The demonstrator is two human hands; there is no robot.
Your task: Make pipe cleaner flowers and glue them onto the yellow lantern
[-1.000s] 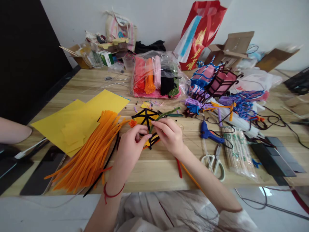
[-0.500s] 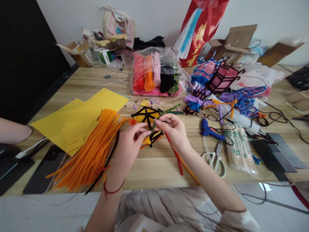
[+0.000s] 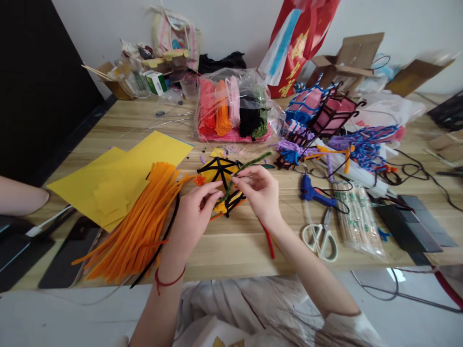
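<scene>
A green pipe cleaner point(image 3: 256, 159) runs slantwise between my two hands. My left hand point(image 3: 197, 209) pinches its lower end, fingers closed. Higher up, my right hand point(image 3: 258, 193) grips it between thumb and forefinger, and the free tip points up to the right. Beneath and behind the fingers lies a yellow and black lantern-like frame point(image 3: 219, 168), partly hidden by both hands. A small orange-red flower point(image 3: 199, 180) of pipe cleaner is at its left edge. A red pipe cleaner point(image 3: 268, 241) lies by my right wrist.
Orange pipe cleaners point(image 3: 137, 231) and yellow sheets point(image 3: 119, 178) lie left. A blue glue gun point(image 3: 314, 193), scissors point(image 3: 320, 241) and bagged sticks point(image 3: 356, 217) are right. Behind stand a bag of pipe cleaners point(image 3: 235, 108) and pink lanterns point(image 3: 334, 113). Another person's arm point(image 3: 21, 195) rests far left.
Both hands keep hold of the green pipe cleaner, which has shifted slightly. The orange strand beside my right forearm no longer shows. The view has tilted a little.
</scene>
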